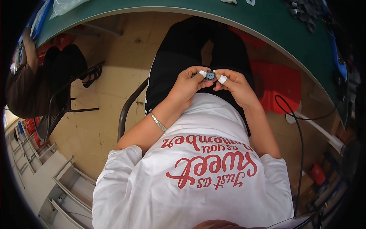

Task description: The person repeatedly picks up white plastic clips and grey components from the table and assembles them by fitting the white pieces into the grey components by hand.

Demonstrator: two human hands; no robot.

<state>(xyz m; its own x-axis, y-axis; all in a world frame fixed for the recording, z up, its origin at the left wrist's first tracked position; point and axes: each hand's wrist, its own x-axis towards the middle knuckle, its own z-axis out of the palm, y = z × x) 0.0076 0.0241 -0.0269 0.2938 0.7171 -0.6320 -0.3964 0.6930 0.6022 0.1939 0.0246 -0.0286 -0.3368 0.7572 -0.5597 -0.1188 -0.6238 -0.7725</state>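
A small grey plastic part (210, 75), which looks like an electrical connector housing with small holes in its face, is held up above my lap. My left hand (187, 83) pinches it from the left, thumb on top and fingers curled beneath. From the other side my right hand (237, 83) closes its thumb and fingertips on the part's right edge. White tape wraps both thumbs. The fingers hide much of the part, and whether a second small piece sits between them I cannot tell.
A green table (160, 4) curves ahead of my knees, with dark small parts (307, 11) piled at its right and a clear plastic bag (66, 7) at its left. A red stool (280, 86) and a black cable (299, 152) are to my right. Another person (28, 91) sits far left.
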